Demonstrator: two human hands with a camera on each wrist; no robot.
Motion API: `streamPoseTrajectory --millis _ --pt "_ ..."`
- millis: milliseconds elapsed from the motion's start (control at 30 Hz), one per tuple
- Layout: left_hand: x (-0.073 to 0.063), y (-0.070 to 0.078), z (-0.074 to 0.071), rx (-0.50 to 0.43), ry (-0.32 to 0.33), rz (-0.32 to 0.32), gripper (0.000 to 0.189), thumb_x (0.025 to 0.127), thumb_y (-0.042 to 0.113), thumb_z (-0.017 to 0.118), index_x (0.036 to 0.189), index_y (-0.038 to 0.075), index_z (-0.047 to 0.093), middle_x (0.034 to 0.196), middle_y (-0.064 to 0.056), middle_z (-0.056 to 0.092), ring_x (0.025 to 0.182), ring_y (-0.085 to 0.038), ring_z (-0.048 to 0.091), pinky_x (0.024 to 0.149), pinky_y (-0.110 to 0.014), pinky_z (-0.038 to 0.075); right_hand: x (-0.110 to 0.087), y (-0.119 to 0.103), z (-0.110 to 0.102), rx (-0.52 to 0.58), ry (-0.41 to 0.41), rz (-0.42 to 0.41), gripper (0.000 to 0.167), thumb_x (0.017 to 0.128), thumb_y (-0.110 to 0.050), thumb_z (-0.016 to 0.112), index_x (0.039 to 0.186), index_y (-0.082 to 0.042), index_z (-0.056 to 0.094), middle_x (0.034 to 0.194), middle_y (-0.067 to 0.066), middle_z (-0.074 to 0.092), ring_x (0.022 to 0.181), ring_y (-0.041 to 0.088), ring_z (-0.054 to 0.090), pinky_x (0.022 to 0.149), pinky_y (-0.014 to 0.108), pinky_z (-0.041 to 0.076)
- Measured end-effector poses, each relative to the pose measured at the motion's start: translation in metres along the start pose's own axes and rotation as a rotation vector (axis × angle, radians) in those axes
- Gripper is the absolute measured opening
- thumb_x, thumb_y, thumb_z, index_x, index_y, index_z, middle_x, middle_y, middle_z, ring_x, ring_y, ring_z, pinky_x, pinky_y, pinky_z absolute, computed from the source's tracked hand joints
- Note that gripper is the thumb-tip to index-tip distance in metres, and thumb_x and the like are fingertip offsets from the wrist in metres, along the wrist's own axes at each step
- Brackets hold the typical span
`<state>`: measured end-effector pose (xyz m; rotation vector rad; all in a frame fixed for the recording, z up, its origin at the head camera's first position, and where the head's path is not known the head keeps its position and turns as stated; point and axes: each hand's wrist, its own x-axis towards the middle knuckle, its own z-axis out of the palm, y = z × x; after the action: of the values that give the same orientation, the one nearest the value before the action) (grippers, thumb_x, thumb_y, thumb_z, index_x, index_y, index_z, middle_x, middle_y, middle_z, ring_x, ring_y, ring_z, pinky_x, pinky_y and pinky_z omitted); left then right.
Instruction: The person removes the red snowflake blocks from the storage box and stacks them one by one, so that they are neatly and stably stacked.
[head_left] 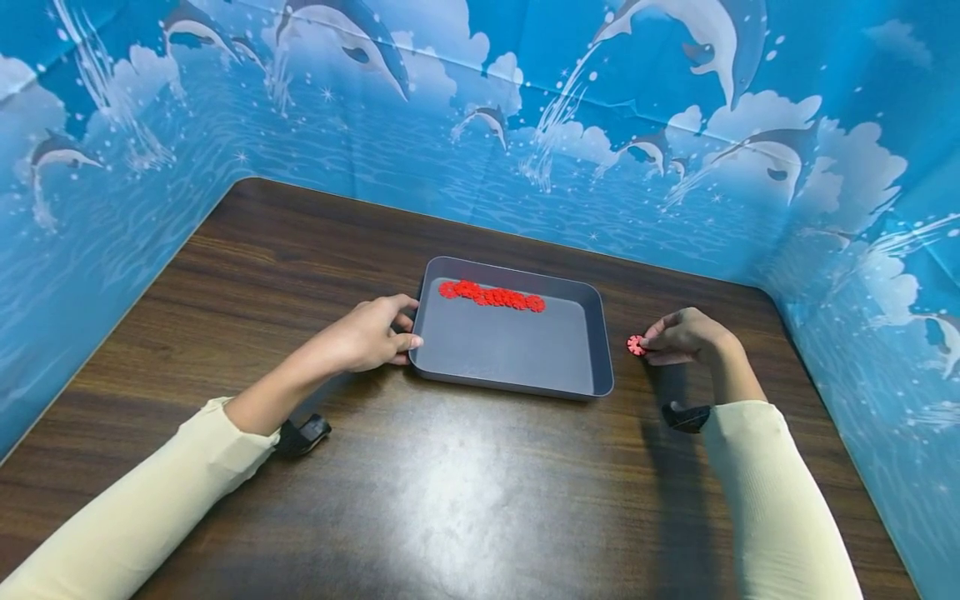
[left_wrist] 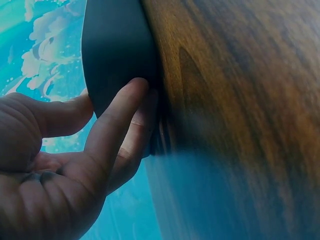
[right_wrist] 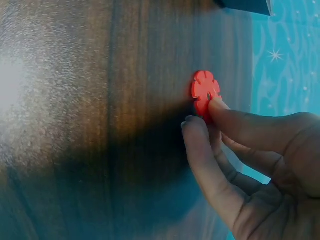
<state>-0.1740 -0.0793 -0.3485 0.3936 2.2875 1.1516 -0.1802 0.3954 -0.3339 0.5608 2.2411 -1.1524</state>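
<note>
A grey rectangular tray (head_left: 495,358) lies on the table with a row of several red notched plastic discs (head_left: 501,297) along its far side. My left hand (head_left: 375,335) holds the tray's left wall, thumb over the rim and fingers against the outside. In the left wrist view those fingers (left_wrist: 125,107) press the dark wall low down near the wood. To the right of the tray, my right hand (head_left: 684,337) pinches one red notched disc (head_left: 636,345) between thumb and fingertips. The right wrist view shows this disc (right_wrist: 204,92) tilted, close over the table.
The dark wood table (head_left: 337,492) carries a bright glare in front of the tray. A blue dolphin-print curtain (head_left: 420,158) hangs along its back and sides. Dark straps with a small device (head_left: 303,435) sit at both wrists.
</note>
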Motion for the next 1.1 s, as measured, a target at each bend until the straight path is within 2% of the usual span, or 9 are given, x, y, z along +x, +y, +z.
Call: streamPoseTrajectory --millis 267,400,500,700,733,967,1100 --pt "0.001 -0.002 0.000 -0.012 0.001 0.001 0.066 0.110 0.007 0.062 0.165 -0.005 0.029 0.147 -0.034 0.055 0.116 -0.036 0.075 0.092 -0.035 0.069 0.002 0.002 0.003 -0.021 0.016 -0.023 0.028 0.107 0.002 0.058 0.132 0.014 0.056 0.103 0.010 0.071 0.084 0.011 0.075 0.089 0.033 0.070" --pt "0.000 -0.002 0.000 -0.010 0.001 0.005 0.066 0.110 0.008 0.062 0.165 -0.005 0.029 0.146 -0.034 0.055 0.115 -0.036 0.075 0.093 -0.035 0.069 -0.001 0.001 0.003 -0.015 0.025 -0.037 0.033 0.110 -0.001 0.055 0.139 0.014 0.053 0.122 0.021 0.070 0.088 0.012 0.075 0.094 0.036 0.069" --pt "0.000 -0.002 0.000 -0.007 0.000 0.006 0.066 0.110 0.008 0.062 0.165 -0.005 0.029 0.147 -0.034 0.056 0.114 -0.035 0.076 0.092 -0.035 0.069 -0.005 -0.005 0.001 -0.009 0.015 -0.061 0.039 0.112 -0.007 0.053 0.147 0.012 0.050 0.133 0.021 0.066 0.093 0.010 0.075 0.099 0.037 0.068" --pt "0.000 -0.001 -0.002 -0.015 0.000 0.009 0.066 0.110 0.007 0.062 0.165 -0.005 0.029 0.147 -0.034 0.055 0.115 -0.036 0.075 0.092 -0.035 0.069 -0.011 -0.033 0.001 -0.017 -0.004 -0.141 0.046 0.114 -0.018 0.055 0.151 0.010 0.049 0.105 -0.001 0.074 0.093 0.010 0.078 0.103 0.042 0.066" --pt "0.000 -0.001 -0.003 -0.018 0.001 0.009 0.066 0.110 0.007 0.062 0.165 -0.005 0.029 0.147 -0.034 0.055 0.115 -0.036 0.075 0.093 -0.036 0.069 -0.012 -0.039 0.002 -0.037 -0.006 -0.158 0.046 0.114 -0.018 0.055 0.151 0.010 0.050 0.105 -0.002 0.075 0.093 0.009 0.078 0.104 0.043 0.066" --pt "-0.002 0.000 -0.005 -0.011 0.003 0.010 0.067 0.110 0.008 0.062 0.166 -0.005 0.028 0.147 -0.034 0.055 0.117 -0.037 0.074 0.094 -0.038 0.069 -0.012 -0.079 0.025 -0.152 -0.021 -0.224 0.045 0.111 -0.022 0.063 0.145 0.007 0.058 0.133 0.019 0.073 0.101 0.014 0.079 0.113 0.050 0.060" --pt "-0.001 -0.002 -0.001 -0.024 -0.005 0.011 0.067 0.110 0.008 0.062 0.166 -0.005 0.028 0.147 -0.034 0.055 0.117 -0.037 0.074 0.094 -0.037 0.069 -0.006 -0.092 0.041 -0.113 -0.067 -0.211 0.043 0.110 -0.019 0.064 0.143 0.009 0.058 0.129 0.019 0.073 0.103 0.017 0.079 0.112 0.048 0.060"
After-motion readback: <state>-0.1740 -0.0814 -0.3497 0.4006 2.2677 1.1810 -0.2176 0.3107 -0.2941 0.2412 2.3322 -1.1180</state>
